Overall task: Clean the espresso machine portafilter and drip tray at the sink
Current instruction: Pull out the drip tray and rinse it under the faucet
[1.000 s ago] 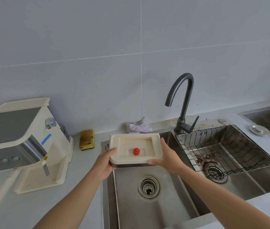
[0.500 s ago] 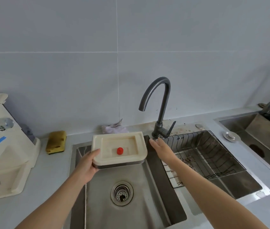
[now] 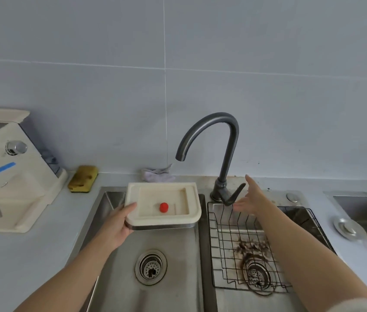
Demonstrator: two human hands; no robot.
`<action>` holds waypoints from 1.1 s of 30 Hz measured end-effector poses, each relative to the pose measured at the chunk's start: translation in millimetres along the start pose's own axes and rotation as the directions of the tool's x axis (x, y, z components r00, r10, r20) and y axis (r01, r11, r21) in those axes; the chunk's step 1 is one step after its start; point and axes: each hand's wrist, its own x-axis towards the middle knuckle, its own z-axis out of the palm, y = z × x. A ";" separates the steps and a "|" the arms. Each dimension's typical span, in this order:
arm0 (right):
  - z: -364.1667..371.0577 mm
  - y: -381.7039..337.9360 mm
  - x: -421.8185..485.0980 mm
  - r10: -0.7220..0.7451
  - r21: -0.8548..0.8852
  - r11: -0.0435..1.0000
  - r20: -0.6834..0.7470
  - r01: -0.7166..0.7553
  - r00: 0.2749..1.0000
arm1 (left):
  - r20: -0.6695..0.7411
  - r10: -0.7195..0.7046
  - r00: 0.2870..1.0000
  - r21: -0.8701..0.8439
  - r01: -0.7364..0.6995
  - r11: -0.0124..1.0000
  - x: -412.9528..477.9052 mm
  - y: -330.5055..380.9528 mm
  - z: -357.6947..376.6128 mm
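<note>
Around the faucet (image 3: 229, 152) it's all pale counter (image 3: 20, 255) with a steel double sink (image 3: 202, 244) set into it, so one basin sits to the faucet's left and one to its right. Way off to the faucet's left, at the frame edge, is the cream espresso machine (image 3: 9, 176), only partly in shot. The basin on the right has a wire rack (image 3: 227, 233) sitting in it, below and right of the faucet base.

The drip tray (image 3: 133, 192) is held up over the basin on the left, roughly level, just left of the faucet base and below the spout. The left hand (image 3: 119, 224) has it by the near left corner, thumb on the top rim and fingers curled underneath. The right hand (image 3: 254, 199) is wide open with fingers spread and nothing in it, right beside the faucet's lever (image 3: 234, 195). Can't tell if a fingertip is actually touching the lever.

Smaller stuff:
- a messy patch of coffee grounds (image 3: 252, 246) under the rack, below and right of the faucet
- a yellow sponge (image 3: 83, 181) by the wall, well left of the faucet
- a crumpled cloth (image 3: 156, 174) behind the tray, nearer the faucet
- a round metal stopper (image 3: 346, 228) on the counter, far right of the faucet
- a little red knob (image 3: 163, 207) sitting in the tray's recess
</note>
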 end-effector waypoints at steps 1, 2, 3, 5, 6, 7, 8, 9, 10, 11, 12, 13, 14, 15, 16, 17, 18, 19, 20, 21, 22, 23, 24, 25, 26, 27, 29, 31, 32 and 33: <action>0.6 -3.0 3.5 0.015 0.008 1.000 0.012 -0.015 1.000 | -0.001 0.009 1.000 0.010 -0.009 1.000 -0.9 0.7 1.1; 1.3 -5.8 6.8 0.028 -0.005 1.000 0.017 -0.027 0.999 | -0.004 0.017 1.000 0.016 -0.017 1.000 -1.2 1.3 1.7; 2.2 -8.1 10.7 0.032 -0.029 0.999 0.024 -0.031 0.999 | -0.009 0.022 1.000 0.015 -0.022 1.000 -1.2 1.9 1.4; 4.5 -10.2 16.9 0.025 -0.074 0.997 0.025 -0.023 0.999 | -0.013 0.029 0.999 0.007 -0.029 1.000 -0.7 2.6 -0.1; 5.9 -11.1 18.3 0.020 -0.088 0.996 0.022 -0.018 1.000 | -0.011 0.032 0.999 0.009 -0.032 0.999 -0.5 3.0 -1.2; 7.3 -11.5 19.0 0.008 -0.108 0.994 0.010 -0.007 1.000 | -0.009 0.033 0.999 0.015 -0.033 0.999 -0.5 3.4 -2.5; 8.2 -11.9 19.4 -0.003 -0.132 0.991 -0.003 0.002 1.000 | -0.005 0.034 0.999 0.022 -0.034 0.999 -0.8 3.7 -3.4; 8.2 -12.2 21.2 -0.020 -0.144 0.990 -0.017 0.017 1.000 | 0.003 0.035 0.999 0.028 -0.035 0.999 -0.9 3.8 -4.2; 7.8 -11.8 23.0 -0.034 -0.129 0.991 -0.032 0.029 0.999 | 0.010 0.037 0.999 0.032 -0.037 0.999 -0.9 4.1 -4.7; 7.2 -11.4 24.8 -0.052 -0.114 0.992 -0.050 0.046 0.997 | 0.012 0.040 0.999 0.032 -0.041 0.999 -0.7 4.7 -4.7; 6.3 -11.2 26.1 -0.067 -0.103 0.993 -0.066 0.060 0.996 | 0.010 0.044 0.999 0.029 -0.045 0.999 -0.8 5.6 -4.6; 5.9 -11.2 27.4 -0.073 -0.101 0.993 -0.076 0.065 0.994 | 0.006 0.047 0.999 0.027 -0.048 0.999 -0.8 6.8 -4.7; 6.6 -11.0 27.2 -0.074 -0.107 0.992 -0.079 0.065 0.994 | 0.000 0.050 0.999 0.026 -0.050 0.998 -0.7 8.0 -5.1; 7.9 -11.0 26.8 -0.070 -0.114 0.992 -0.082 0.060 0.994 | -0.006 0.051 0.999 0.028 -0.051 0.998 -0.7 9.3 -6.2; 9.1 -11.3 26.4 -0.058 -0.104 0.993 -0.080 0.049 0.995 | -0.007 0.053 0.999 0.031 -0.053 0.998 -0.8 10.4 -7.4; 10.8 -12.3 25.9 -0.042 -0.088 0.996 -0.074 0.035 0.996 | -0.006 0.053 0.999 0.033 -0.053 0.998 -0.6 11.0 -8.6; 12.5 -13.4 25.5 -0.030 -0.079 0.997 -0.067 0.024 0.997 | -0.004 0.053 0.999 0.034 -0.053 0.998 -0.2 11.6 -9.9; 13.7 -14.0 26.0 -0.028 -0.076 0.997 -0.074 0.022 0.997 | -0.003 0.052 0.999 0.035 -0.052 0.998 0.1 12.1 -11.1; 14.4 -14.2 26.9 -0.031 -0.081 0.996 -0.092 0.024 0.995 | -0.001 0.051 0.999 0.037 -0.051 0.998 0.3 12.6 -12.3; 14.8 -14.5 27.7 -0.041 -0.096 0.995 -0.113 0.030 0.993 | 0.000 0.049 0.999 0.039 -0.049 0.998 0.5 13.0 -13.1; 14.8 -14.7 29.4 -0.054 -0.115 0.993 -0.132 0.039 0.990 | 0.001 0.046 0.999 0.039 -0.046 0.998 0.7 13.4 -13.9; 14.8 -14.7 31.2 -0.072 -0.140 0.989 -0.151 0.050 0.986 | 0.002 0.043 0.999 0.036 -0.043 0.998 1.1 13.8 -14.6; 14.7 -14.5 32.7 -0.086 -0.160 0.985 -0.169 0.059 0.982 | 0.003 0.039 0.999 0.034 -0.039 0.999 1.8 14.1 -15.4; 14.7 -14.6 34.1 -0.093 -0.171 0.983 -0.183 0.061 0.979 | 0.005 0.037 0.999 0.034 -0.037 0.999 2.6 14.5 -16.2; 14.8 -14.6 35.2 -0.100 -0.178 0.982 -0.195 0.065 0.976 | 0.008 0.036 0.999 0.036 -0.036 0.999 3.5 14.8 -17.2; 15.1 -14.6 35.4 -0.113 -0.188 0.979 -0.206 0.074 0.972 | 0.012 0.035 0.999 0.039 -0.035 0.999 4.8 15.0 -18.2; 16.1 -14.9 35.0 -0.138 -0.215 0.972 -0.224 0.089 0.965 | 0.015 0.031 0.999 0.042 -0.032 0.999 7.1 15.2 -19.2; 16.4 -14.9 34.1 -0.162 -0.242 0.965 -0.238 0.103 0.958 | 0.019 0.026 0.999 0.038 -0.027 0.999 8.7 15.6 -19.5; 16.5 -14.5 33.4 -0.172 -0.255 0.961 -0.245 0.107 0.954 | 0.023 0.024 0.999 0.036 -0.025 0.999 9.5 15.7 -19.7; 16.4 -14.4 33.2 -0.177 -0.266 0.958 -0.250 0.109 0.952 | 0.026 0.022 0.999 0.035 -0.023 0.999 10.2 15.7 -19.9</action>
